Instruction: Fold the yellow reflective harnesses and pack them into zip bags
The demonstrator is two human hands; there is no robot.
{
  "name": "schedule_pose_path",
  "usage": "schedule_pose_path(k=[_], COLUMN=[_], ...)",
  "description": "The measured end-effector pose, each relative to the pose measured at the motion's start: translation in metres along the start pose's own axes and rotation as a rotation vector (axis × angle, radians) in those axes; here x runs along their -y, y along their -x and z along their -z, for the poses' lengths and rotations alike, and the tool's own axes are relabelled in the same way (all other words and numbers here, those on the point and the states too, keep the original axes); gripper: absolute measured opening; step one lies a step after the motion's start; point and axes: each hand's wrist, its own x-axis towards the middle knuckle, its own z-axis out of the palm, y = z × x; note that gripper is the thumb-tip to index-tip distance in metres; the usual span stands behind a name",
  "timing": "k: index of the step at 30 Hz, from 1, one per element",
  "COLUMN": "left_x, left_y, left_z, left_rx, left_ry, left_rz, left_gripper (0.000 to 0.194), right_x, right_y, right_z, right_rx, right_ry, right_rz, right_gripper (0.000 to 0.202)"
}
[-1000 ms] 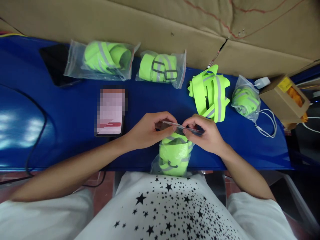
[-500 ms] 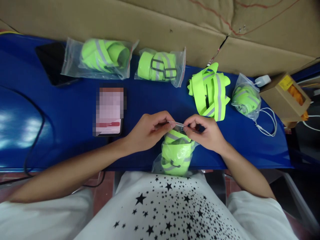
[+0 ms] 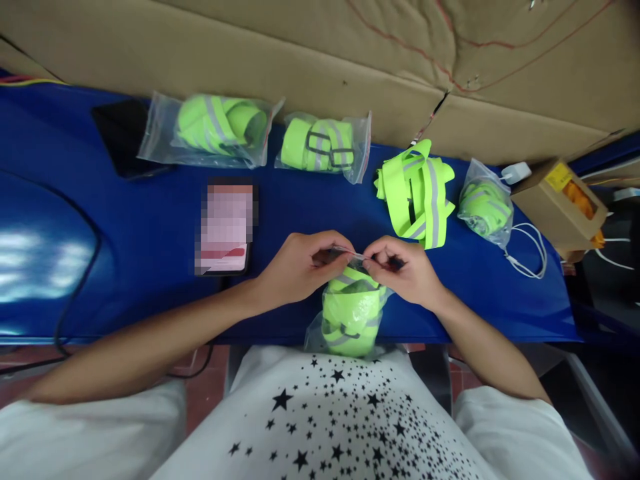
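Note:
A clear plastic zip bag (image 3: 316,335) hangs over the front edge of the blue table, close to my shirt. Inside it lies a folded neon-yellow reflective strap (image 3: 351,308) with grey stripes and a dark buckle. My left hand (image 3: 306,268) pinches the bag's top rim between thumb and fingers. At the rim's other side, my right hand (image 3: 407,272) pinches the same edge, a short gap away. The fingertips partly cover the rim, and I cannot tell whether its seal is closed.
A loose reflective strap bundle (image 3: 434,200) lies beyond my right hand. Bagged straps (image 3: 220,127), (image 3: 317,143) line the cardboard wall (image 3: 280,63); another bag (image 3: 485,203) sits right, beside a white cable (image 3: 537,257) and carton (image 3: 565,207). A phone (image 3: 225,230) and dark tablet-like slab (image 3: 125,137) lie left.
My hands have closed in slightly on each other along the bag's rim, still pinching it. The camera view has shifted a little, so the table things sit lower in the picture.

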Motion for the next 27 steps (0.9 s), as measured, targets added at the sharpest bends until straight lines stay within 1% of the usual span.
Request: schedule_pose_path(k=[5,8,11,14,16,20,22,25,27], left_x=[0.001,0.002,0.004,0.004,0.003,-0.001,-0.002,-0.003,-0.004], left_y=[0.001,0.002,0.002,0.003,0.003,0.002,-0.001,-0.004,-0.005], left_z=[-0.002,-0.002,-0.002,-0.003,-0.003,0.002,0.01,0.023,0.027], left_rx=[0.01,0.023,0.033,0.049,0.054,0.063,0.118,0.234,0.252], left_ry=[0.024,0.052,0.042,0.006,-0.011,0.002,0.001,-0.049,-0.093], left_rz=[0.009,0.025,0.008,-0.019,-0.028,-0.028,-0.043,-0.113,-0.164], left_gripper=[0.021,0.023,0.021,0.019,0.02,0.023,0.025,0.03,0.03], right_x=[-0.002,-0.003,-0.004,-0.003,-0.003,-0.001,0.001,0.006,0.008], right_y=[0.003,0.005,0.005,0.005,0.004,0.006,0.006,0.006,0.006], right_z=[-0.002,-0.002,-0.002,-0.002,-0.002,-0.002,-0.001,0.004,0.008], right_rx=[0.025,0.03,0.047,0.093,0.096,0.034,-0.015,-0.088,-0.088], right_ry=[-0.012,0.034,0.085,0.111,0.132,0.155,0.157,0.18,0.203], right_rz=[0.024,0.035,0.052,0.047,0.061,0.105,0.108,0.117,0.126], right_gripper=[0.005,0.004,0.005,0.009,0.01,0.007,0.007,0.008,0.009])
